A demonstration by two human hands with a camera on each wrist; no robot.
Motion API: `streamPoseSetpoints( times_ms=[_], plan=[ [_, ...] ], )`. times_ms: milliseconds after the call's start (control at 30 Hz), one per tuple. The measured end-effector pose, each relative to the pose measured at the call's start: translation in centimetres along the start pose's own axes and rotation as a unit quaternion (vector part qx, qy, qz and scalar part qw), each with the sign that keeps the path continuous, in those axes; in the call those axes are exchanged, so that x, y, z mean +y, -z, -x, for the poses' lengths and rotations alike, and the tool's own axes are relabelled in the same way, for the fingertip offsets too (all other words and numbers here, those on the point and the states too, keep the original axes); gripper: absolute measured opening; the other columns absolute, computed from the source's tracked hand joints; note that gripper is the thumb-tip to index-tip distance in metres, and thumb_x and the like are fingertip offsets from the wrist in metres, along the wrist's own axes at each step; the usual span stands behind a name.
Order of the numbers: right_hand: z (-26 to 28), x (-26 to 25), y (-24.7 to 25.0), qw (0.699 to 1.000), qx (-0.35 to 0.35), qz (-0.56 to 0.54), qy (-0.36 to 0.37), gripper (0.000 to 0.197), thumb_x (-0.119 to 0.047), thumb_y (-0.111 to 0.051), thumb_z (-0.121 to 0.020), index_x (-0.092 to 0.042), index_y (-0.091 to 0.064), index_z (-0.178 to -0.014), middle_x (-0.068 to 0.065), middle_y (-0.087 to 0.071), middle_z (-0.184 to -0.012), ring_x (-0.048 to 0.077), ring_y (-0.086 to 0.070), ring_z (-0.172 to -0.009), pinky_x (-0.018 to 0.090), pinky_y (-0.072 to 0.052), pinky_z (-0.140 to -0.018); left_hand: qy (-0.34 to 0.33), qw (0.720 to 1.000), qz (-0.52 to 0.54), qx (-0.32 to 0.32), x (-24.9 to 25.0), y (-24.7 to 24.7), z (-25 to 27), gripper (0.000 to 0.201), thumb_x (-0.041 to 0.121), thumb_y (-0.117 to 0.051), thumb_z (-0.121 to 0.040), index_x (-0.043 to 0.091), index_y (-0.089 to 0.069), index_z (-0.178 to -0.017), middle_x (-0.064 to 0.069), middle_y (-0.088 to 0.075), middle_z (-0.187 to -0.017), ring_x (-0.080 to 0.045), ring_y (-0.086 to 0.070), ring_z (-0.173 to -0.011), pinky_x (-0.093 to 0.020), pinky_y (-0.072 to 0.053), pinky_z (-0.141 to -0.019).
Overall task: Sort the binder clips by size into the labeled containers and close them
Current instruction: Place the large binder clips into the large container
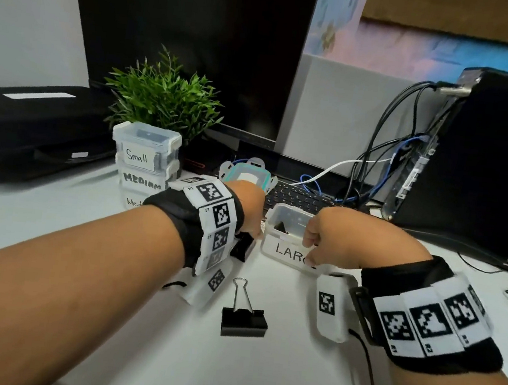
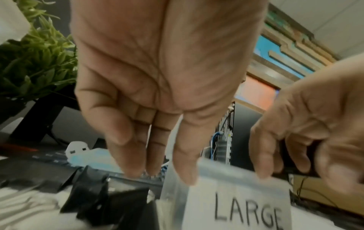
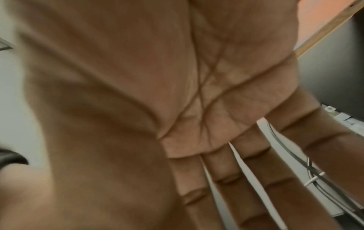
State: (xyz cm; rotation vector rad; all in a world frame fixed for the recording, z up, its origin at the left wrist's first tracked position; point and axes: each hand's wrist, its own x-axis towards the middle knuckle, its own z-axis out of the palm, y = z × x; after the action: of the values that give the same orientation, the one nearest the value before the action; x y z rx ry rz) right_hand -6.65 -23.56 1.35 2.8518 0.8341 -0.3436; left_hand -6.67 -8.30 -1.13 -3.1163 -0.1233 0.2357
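The Large box (image 1: 290, 253) sits open on the desk (image 1: 133, 352), mid-scene, with one black clip (image 1: 281, 228) already inside. The right hand (image 1: 332, 242) is at the box's near right rim; in the left wrist view its fingers curl round something dark that looks like a clip, though blur keeps me from being sure. The left hand (image 1: 246, 207) reaches down at the box's left side, fingers fairly straight and together, tips by the left wall, with another black clip (image 1: 241, 246) on the desk just left of the box beneath it. A third large clip (image 1: 245, 316) lies nearer, apart from both hands.

Farther left, the Small box (image 1: 145, 145) is stacked, lid on, over the Medium box (image 1: 143, 178). A teal-rimmed lid (image 1: 249, 176) lies beyond the left hand, by the keyboard (image 1: 299, 197).

By my reading the large clips are the step in hand. Next likely calls for dropping what the right hand carries into the box, gathering the two loose clips, then fetching the lid and pressing it shut.
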Motion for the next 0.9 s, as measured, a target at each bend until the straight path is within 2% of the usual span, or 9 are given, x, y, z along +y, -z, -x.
streamPoseSetpoints(
  times_ms=[67,167,267,367,500,600,700,800,900],
  plan=[
    [-0.2,0.8,0.1,1.000,0.011,-0.008,-0.015,0.032,-0.030,-0.068,-0.083,-0.016,-0.064,-0.112,-0.001,-0.063,-0.107,0.019,-0.057,-0.098,0.029,-0.047,-0.081,-0.002,0.999,-0.005,-0.036,0.5,-0.9,-0.3,0.036,0.045,-0.067,-0.081,0.011,-0.060,-0.092,0.000,-0.056,-0.071,-0.017,-0.053,-0.077,-0.027,-0.043,-0.070],
    [0.1,1.9,0.4,0.998,0.035,-0.028,-0.055,0.050,-0.041,-0.073,-0.076,-0.021,-0.055,-0.119,-0.004,-0.056,-0.110,0.019,-0.053,-0.097,0.028,-0.043,-0.077,-0.006,0.996,-0.018,-0.086,0.9,-1.7,-0.5,0.060,0.052,-0.069,-0.076,0.011,-0.056,-0.118,-0.003,-0.063,-0.110,-0.020,-0.058,-0.100,-0.030,-0.045,-0.082],
    [-0.1,2.7,-0.1,0.995,0.039,-0.045,-0.077,0.081,-0.048,-0.077,-0.070,-0.021,-0.041,-0.137,0.000,-0.051,-0.134,0.023,-0.052,-0.116,0.035,-0.045,-0.092,-0.005,0.992,-0.045,-0.115,1.3,-1.7,0.1,0.064,0.048,-0.070,-0.077,0.013,-0.053,-0.127,-0.003,-0.061,-0.121,-0.022,-0.057,-0.109,-0.029,-0.043,-0.085],
    [-0.9,2.9,-0.9,0.994,0.016,-0.067,-0.089,0.093,-0.049,-0.076,-0.070,-0.018,-0.031,-0.145,0.003,-0.044,-0.144,0.024,-0.045,-0.127,0.038,-0.039,-0.102,-0.016,0.987,-0.087,-0.133,1.3,-1.5,0.7,0.051,0.039,-0.067,-0.084,0.012,-0.055,-0.125,-0.002,-0.059,-0.114,-0.017,-0.054,-0.095,-0.025,-0.039,-0.074],
    [-1.9,2.9,-1.8,0.990,0.004,-0.099,-0.100,0.080,-0.048,-0.077,-0.069,-0.018,-0.043,-0.135,0.003,-0.054,-0.131,0.023,-0.053,-0.115,0.037,-0.043,-0.095,-0.013,0.988,-0.027,-0.148,0.6,-1.5,0.9,0.037,0.024,-0.067,-0.085,0.013,-0.057,-0.118,-0.003,-0.062,-0.116,-0.013,-0.052,-0.080,-0.018,-0.041,-0.055],
    [-2.3,3.0,-1.9,0.990,0.008,-0.099,-0.100,0.079,-0.049,-0.079,-0.066,-0.019,-0.046,-0.130,0.000,-0.056,-0.125,0.022,-0.055,-0.109,0.036,-0.046,-0.092,0.016,0.993,0.031,-0.115,-0.1,-1.1,1.3,0.030,0.019,-0.057,-0.088,0.010,-0.057,-0.116,-0.006,-0.062,-0.104,-0.014,-0.053,-0.065,-0.020,-0.045,-0.057],
    [-2.4,3.1,-1.9,0.991,0.010,-0.092,-0.096,0.086,-0.049,-0.080,-0.064,-0.018,-0.042,-0.136,0.001,-0.052,-0.133,0.023,-0.052,-0.117,0.038,-0.044,-0.098,0.022,0.994,0.072,-0.078,-0.8,-0.6,1.3,0.031,0.013,-0.048,-0.090,0.008,-0.053,-0.121,-0.008,-0.060,-0.110,-0.018,-0.057,-0.074,-0.025,-0.051,-0.068],
    [-2.7,3.3,-2.0,0.992,0.007,-0.086,-0.087,0.088,-0.047,-0.081,-0.064,-0.018,-0.041,-0.137,0.001,-0.051,-0.135,0.022,-0.050,-0.119,0.037,-0.043,-0.100,0.006,0.990,0.087,-0.113,-0.9,-0.5,1.5,0.044,0.001,-0.046,-0.091,0.016,-0.048,-0.132,-0.006,-0.057,-0.107,-0.020,-0.063,-0.079,-0.025,-0.054,-0.066],
    [-2.7,3.2,-1.9,0.993,0.007,-0.084,-0.081,0.089,-0.047,-0.081,-0.065,-0.018,-0.040,-0.139,0.001,-0.051,-0.136,0.022,-0.050,-0.120,0.037,-0.042,-0.101,-0.030,0.988,0.038,-0.146,-0.8,-0.8,1.8,0.051,0.002,-0.042,-0.095,0.019,-0.036,-0.144,-0.006,-0.048,-0.134,-0.022,-0.058,-0.113,-0.024,-0.050,-0.069]
  ],
)
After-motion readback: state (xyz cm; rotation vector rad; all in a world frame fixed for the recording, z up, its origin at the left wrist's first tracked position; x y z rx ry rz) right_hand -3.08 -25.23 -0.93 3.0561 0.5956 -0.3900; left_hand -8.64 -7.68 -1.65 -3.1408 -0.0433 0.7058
